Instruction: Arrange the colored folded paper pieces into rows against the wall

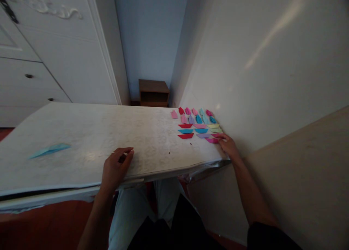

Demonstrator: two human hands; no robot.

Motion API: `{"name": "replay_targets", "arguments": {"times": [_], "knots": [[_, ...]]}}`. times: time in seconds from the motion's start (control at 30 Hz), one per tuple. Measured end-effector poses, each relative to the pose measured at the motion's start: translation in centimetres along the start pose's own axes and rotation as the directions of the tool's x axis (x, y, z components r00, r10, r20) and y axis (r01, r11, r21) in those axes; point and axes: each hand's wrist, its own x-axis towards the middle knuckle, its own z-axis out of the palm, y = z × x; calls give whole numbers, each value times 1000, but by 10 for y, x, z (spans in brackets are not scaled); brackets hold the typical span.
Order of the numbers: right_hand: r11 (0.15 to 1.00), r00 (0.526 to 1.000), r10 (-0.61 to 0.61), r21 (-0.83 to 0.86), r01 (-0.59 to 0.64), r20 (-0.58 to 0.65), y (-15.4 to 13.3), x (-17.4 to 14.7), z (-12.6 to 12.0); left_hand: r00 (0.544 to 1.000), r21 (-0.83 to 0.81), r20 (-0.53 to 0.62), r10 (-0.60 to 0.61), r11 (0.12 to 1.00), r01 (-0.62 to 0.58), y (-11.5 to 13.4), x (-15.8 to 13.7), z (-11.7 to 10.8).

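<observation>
Two hands rested on a white table beside rows of folded paper boats.

A blue folded paper piece (50,149) lay far left, long axis left-right, nearer the left hand (116,168), whose fingers curled loosely on the table (89,130), holding nothing. The right hand (228,145) touched a magenta paper boat (212,140), lying just left of its fingertips, in the nearest row against the wall (261,79); whether it pinched is unclear. No writing showed.

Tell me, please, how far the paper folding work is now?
Done: many small folded paper pieces lie in rows by the wall. In hand: the right hand touches the pink piece in the nearest row; the left hand rests on the table. Left: one blue folded piece lies apart.
</observation>
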Motion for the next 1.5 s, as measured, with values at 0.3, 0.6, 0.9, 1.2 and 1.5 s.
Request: {"name": "replay_targets", "arguments": {"times": [0.3, 0.6, 0.9, 1.2, 1.5], "knots": [[935, 970, -237, -260, 242, 50, -19, -41, 13, 1000, 28, 2, 2, 1000, -3, -1, 0, 2], [891, 967, -220, -376, 253, 128, -23, -53, 15, 1000, 73, -8, 21, 997, -20, 5, 0, 2], [911, 982, -180, -368, 187, 53, -33, -60, 14, 1000, 120, -8, 18, 993, -16, 5, 1, 4], [940, 945, -326, 115, 321, 24, -80, -80, 28, 1000, 145, -2, 26, 989, -25, 8, 1, 5], [832, 804, -378, 549, 77, 460, -144, -90, 85, 999, -39, -50, -20, 999, 18, 8, -5, 4]]}}
